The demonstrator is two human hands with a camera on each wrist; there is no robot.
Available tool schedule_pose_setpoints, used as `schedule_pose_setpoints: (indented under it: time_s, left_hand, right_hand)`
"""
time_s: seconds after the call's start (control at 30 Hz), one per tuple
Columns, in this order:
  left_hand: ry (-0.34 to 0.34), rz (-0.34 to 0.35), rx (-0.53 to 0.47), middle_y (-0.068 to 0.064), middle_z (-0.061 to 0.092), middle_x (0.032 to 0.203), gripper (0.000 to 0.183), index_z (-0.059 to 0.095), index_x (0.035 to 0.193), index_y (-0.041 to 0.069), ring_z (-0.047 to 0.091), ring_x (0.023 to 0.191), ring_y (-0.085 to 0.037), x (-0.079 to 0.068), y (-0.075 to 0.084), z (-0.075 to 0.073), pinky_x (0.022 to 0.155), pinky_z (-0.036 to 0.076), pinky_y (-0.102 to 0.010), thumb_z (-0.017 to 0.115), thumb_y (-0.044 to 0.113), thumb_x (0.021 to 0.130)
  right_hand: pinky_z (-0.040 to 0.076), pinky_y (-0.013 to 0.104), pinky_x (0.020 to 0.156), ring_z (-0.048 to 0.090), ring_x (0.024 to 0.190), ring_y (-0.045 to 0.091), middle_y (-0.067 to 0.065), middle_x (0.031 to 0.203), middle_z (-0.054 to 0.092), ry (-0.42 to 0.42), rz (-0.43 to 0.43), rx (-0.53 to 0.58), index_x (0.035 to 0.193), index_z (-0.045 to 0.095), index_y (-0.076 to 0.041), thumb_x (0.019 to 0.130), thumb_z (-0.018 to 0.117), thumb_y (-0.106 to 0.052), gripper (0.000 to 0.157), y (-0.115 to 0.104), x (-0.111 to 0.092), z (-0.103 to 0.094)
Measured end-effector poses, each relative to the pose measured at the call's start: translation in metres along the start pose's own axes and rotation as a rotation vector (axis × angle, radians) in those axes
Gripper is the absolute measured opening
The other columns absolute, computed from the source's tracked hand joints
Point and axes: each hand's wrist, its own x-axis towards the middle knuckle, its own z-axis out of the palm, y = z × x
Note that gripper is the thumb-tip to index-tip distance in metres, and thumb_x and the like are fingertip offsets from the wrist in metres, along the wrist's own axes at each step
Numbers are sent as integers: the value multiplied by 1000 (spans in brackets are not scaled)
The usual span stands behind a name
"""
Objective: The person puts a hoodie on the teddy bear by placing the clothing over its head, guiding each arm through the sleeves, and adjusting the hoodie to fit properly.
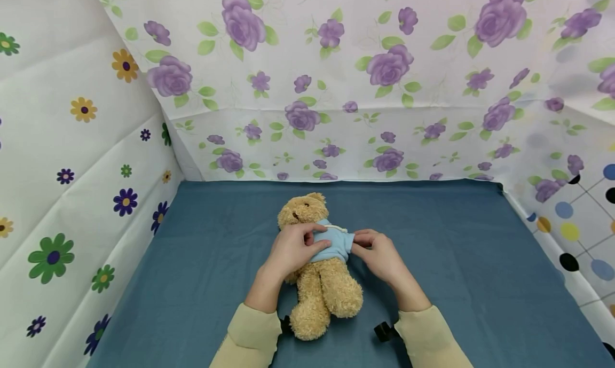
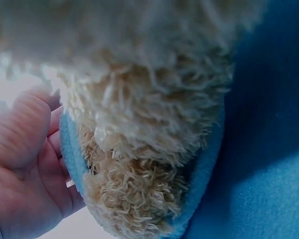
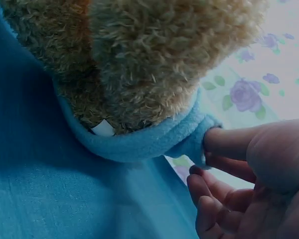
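A tan plush teddy bear (image 1: 309, 293) in a light blue shirt (image 1: 336, 245) lies on its back, head away from me. My left hand (image 1: 290, 250) holds it by the upper body, with thumb and index finger over the chest of the shirt. The left wrist view shows this hand (image 2: 27, 169) beside the shirt's edge, some fingers hidden behind it. At the other side, my right hand (image 1: 381, 258) pinches the cuff of a short sleeve (image 3: 194, 142) between thumb and index finger. A pale cord (image 1: 336, 228) crosses the shirt near the neck.
Blue cloth (image 1: 432, 240) covers the table. White flowered sheets hang at the back (image 1: 336, 138) and the left (image 1: 86, 159), and a dotted sheet (image 1: 588, 240) stands on the right. A small white tag (image 3: 103, 128) sticks out at the shirt's hem.
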Motion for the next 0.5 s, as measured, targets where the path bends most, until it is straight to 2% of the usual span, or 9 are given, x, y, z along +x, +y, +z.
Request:
schedule_pose_setpoints:
  time_s: [0.1,0.5]
  left_hand:
    - [-4,4,-3,5,46,60,31,79,127,25,35,47,-11,0,0,0,50,30,-27,80,40,99]
    - [-22,62,14,6,48,61,32,78,129,22,38,48,-11,-1,1,-2,50,31,-27,79,37,100]
  right_hand:
    - [55,52,98,65,122,35,15,138,67,-13,18,2,122,81,-5,107,69,-19,24,-1,0,0]
    - [56,53,97,67,120,35,12,136,67,34,17,45,119,80,0,104,72,-17,23,-3,-1,9]
